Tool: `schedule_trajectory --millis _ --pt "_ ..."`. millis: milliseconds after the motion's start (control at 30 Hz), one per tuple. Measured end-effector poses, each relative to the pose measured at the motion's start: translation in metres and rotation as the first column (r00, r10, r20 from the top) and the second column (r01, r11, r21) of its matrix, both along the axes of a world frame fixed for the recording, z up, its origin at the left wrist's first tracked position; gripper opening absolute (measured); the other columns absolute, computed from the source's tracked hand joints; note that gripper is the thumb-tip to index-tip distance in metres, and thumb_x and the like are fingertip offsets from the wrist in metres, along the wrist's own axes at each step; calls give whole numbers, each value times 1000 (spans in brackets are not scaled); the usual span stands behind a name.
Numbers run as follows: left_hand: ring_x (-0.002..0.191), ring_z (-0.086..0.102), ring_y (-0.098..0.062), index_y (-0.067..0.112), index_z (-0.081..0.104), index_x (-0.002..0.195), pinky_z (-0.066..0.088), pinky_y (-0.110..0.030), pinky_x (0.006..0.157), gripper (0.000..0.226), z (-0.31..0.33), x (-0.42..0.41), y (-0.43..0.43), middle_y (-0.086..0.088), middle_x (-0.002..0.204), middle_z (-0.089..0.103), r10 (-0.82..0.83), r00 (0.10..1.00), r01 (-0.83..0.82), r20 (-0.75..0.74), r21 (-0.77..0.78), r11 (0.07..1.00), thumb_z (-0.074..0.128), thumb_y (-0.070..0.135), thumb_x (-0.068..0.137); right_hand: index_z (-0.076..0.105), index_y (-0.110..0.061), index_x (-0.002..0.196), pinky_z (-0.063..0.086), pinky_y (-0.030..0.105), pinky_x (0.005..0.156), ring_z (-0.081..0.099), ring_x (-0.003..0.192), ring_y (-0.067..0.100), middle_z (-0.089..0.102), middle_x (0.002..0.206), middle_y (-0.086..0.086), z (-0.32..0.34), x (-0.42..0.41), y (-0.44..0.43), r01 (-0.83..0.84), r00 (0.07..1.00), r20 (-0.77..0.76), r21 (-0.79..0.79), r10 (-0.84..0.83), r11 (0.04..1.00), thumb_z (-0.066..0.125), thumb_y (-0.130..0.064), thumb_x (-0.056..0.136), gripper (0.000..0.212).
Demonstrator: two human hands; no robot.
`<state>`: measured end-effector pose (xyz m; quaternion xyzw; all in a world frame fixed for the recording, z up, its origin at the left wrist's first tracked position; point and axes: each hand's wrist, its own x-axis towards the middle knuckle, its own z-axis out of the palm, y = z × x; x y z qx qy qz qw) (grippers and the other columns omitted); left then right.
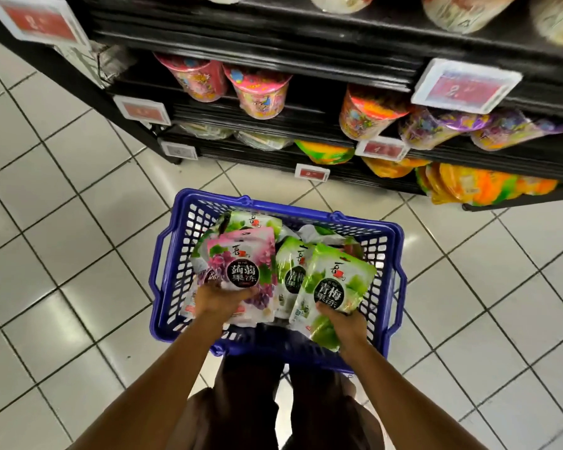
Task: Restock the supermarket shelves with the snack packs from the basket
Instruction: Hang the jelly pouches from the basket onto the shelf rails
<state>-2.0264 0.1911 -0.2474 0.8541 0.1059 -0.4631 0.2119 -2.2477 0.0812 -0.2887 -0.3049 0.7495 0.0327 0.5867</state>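
Left grip (pixel 220 302) curled round bottom of pink grape-printed plastic snack pouch (pixel 241 264); right grip (pixel 346 326) clutching green plum-printed plastic pouch (pixel 335 280). Both pouches over blue plastic lattice basket (pixel 176 241) on white tiled floor (pixel 62 254), more green pouches (pixel 291 271) inside. Beyond, black shelves (pixel 273 50) with colourful cups (pixel 257 92).

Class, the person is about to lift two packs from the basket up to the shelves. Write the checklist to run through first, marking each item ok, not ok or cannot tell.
1. Grip of the left hand on the pink grape pack: ok.
2. Grip of the right hand on the green plum pack: ok.
3. Both held packs lie on top of the other packs in the blue basket, nothing pinning them: ok.
4. Right spot on the shelves: cannot tell; no matching packs show there.
5. The price labels readable: not ok, blurred.
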Motion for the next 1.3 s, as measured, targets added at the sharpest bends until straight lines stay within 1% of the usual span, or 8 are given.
schedule_trajectory --millis 133,267,367,567,800,933,1133,1300 --pt "114 62 -31 6 58 124 49 -40 100 71 67 -5 -4 -16 121 67 55 995 -73 -88 -211 975 92 14 62 66 -15 112 53 55 94 67 104 33 72 112 11 72 -1 -23 100 981 173 -77 -86 992 91 -18 61 56" --pt "87 68 0 27 64 100 54 -15 68 67 171 -5 -16 13 88 76 56 993 -95 -102 -435 896 95 20 41 68 -19 113 55 50 91 69 102 31 74 109 8 178 -1 -48 118 934 354 -159 -56 980 92 -24 47 70" --pt "101 67 -14 17 60 121 54 -32 87 101 253 -5 -31 3 107 73 25 998 -56 -65 -539 840 99 30 29 71 -22 99 60 46 73 73 86 26 77 96 3 269 -2 -68 53 906 418 -263 64 963 90 -15 56 47" --pt "92 73 -22 22 71 111 55 -39 80 72 432 -16 -69 -1 100 77 57 998 -48 -12 -728 684 88 51 48 65 -10 111 59 36 71 72 90 22 76 100 6 467 -19 -109 -3 846 461 -496 266 868 84 5 63 54" --pt "72 68 -15 26 78 88 51 -30 64 38 610 -48 -116 -3 91 77 20 1000 8 20 -867 498 85 38 52 64 -15 111 58 24 62 74 86 16 77 98 2 650 -64 -157 103 722 546 -692 424 715 84 -9 53 62" --pt "84 70 -20 22 77 93 54 -32 72 29 694 -83 -142 -7 96 77 -12 990 137 142 -926 353 84 28 65 66 -11 107 58 26 64 74 85 19 77 97 5 735 -93 -180 191 674 543 -783 500 592 82 -9 57 53" --pt "79 74 -18 6 68 108 56 -23 60 48 779 -114 -178 -9 95 77 27 988 144 150 -978 151 76 26 65 67 -12 106 59 28 65 74 87 22 77 99 8 824 -114 -203 375 621 604 -789 501 487 78 -20 62 45" --pt "81 75 -26 5 70 105 58 -30 59 56 825 -108 -195 -16 98 76 -47 981 193 189 -977 93 84 19 52 73 -19 97 59 28 65 74 87 25 76 99 9 877 -117 -211 439 605 590 -808 535 394 81 -26 60 39"
